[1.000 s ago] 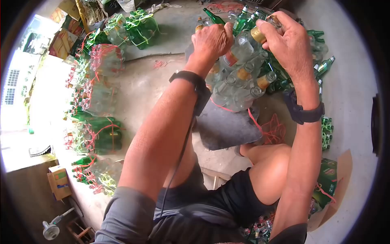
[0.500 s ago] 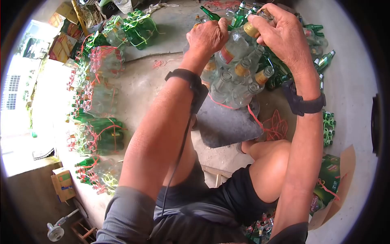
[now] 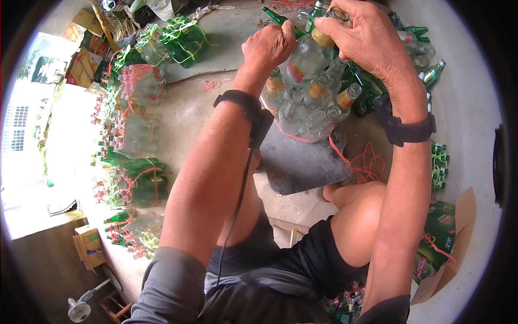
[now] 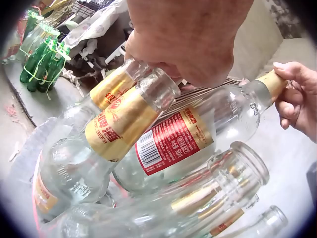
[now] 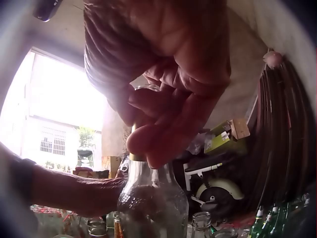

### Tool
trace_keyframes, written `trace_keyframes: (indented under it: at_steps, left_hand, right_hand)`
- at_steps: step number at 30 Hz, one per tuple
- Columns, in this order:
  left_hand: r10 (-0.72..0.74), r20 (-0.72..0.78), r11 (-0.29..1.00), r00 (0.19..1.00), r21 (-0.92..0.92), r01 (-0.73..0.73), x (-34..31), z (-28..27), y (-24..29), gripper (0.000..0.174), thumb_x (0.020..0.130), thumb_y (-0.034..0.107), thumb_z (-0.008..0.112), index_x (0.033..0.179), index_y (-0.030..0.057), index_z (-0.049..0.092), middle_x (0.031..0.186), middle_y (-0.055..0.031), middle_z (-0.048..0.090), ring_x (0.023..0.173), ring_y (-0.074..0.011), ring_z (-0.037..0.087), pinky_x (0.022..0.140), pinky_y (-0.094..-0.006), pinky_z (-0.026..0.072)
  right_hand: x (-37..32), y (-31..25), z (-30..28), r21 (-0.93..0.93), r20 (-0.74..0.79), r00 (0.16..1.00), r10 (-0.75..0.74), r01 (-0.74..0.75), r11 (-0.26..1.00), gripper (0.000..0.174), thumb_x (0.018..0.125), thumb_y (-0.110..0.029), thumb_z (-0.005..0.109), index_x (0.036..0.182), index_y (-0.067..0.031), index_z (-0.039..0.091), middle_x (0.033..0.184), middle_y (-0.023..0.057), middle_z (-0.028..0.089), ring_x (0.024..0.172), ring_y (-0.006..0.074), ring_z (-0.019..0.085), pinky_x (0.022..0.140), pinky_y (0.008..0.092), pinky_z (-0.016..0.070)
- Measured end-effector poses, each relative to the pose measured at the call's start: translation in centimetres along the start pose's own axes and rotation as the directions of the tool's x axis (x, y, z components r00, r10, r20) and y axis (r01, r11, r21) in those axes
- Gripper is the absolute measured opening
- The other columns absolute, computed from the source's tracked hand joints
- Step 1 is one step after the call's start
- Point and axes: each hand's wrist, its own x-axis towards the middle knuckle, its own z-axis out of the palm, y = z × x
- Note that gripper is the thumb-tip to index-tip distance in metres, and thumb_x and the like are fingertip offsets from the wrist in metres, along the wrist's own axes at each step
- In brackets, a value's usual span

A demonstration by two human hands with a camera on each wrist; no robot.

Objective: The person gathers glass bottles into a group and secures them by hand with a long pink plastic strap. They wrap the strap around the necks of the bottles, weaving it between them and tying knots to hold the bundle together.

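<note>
My right hand [image 3: 367,40] pinches the gold-wrapped neck of a clear glass bottle [image 4: 173,141], which tilts among the others and bears a red label. Several more clear bottles [image 3: 293,113] stand bunched together on a dark grey slab [image 3: 302,170], a red strap [image 3: 294,139] running round their bases. At the bunch's far left side is my left hand [image 3: 268,46], its fingers bent. In the left wrist view that left hand [image 4: 183,39] overlaps gold-necked bottles [image 4: 121,124]; its fingertips are hidden, and I cannot tell whether they grip a neck.
Strapped bundles of clear and green bottles [image 3: 148,181] line the left side. Loose green bottles [image 3: 431,73] lie to the right of the bunch. A tangle of red strap [image 3: 369,164] lies beside the slab, and an open carton [image 3: 445,243] stands near my right arm.
My right hand has moved left and up in the head view, bringing the held bottle's neck along. The left hand has shifted slightly left and down, its fingers still bent.
</note>
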Motion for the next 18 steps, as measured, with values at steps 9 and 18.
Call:
trace_keyframes:
  at_steps: [9, 18]
  left_hand:
    - [0.024, 0.085, 0.996, 0.996, -0.09, -0.017, 1.0, 0.0, -0.9, 0.071, 0.102, 0.061, 0.031, 0.109, 0.0092, 0.079, 0.112, -0.0235, 0.075, 0.114, -0.0468, 0.067, 0.1, -0.0536, 0.0497]
    - [0.003, 0.1, 0.994, 0.995, -0.112, 0.008, 1.0, -0.3, -0.8, 0.071, 0.101, 0.061, 0.031, 0.112, 0.0092, 0.078, 0.114, -0.0243, 0.074, 0.117, -0.0468, 0.066, 0.101, -0.0536, 0.0494]
  right_hand:
    - [0.4, -0.3, 0.4, -0.195, -0.06, 0.998, -0.022, 0.01, 0.981, 0.027, 0.081, -0.016, 0.07, 0.073, 0.0081, 0.063, 0.064, 0.0232, 0.064, 0.06, 0.0258, 0.066, 0.059, 0.0417, 0.0507]
    - [-0.7, -2.8, 0.9, -0.196, -0.166, 0.983, -0.083, 0.05, 0.979, 0.027, 0.081, -0.017, 0.07, 0.077, 0.0087, 0.065, 0.068, 0.0247, 0.065, 0.063, 0.0289, 0.067, 0.063, 0.0422, 0.0522]
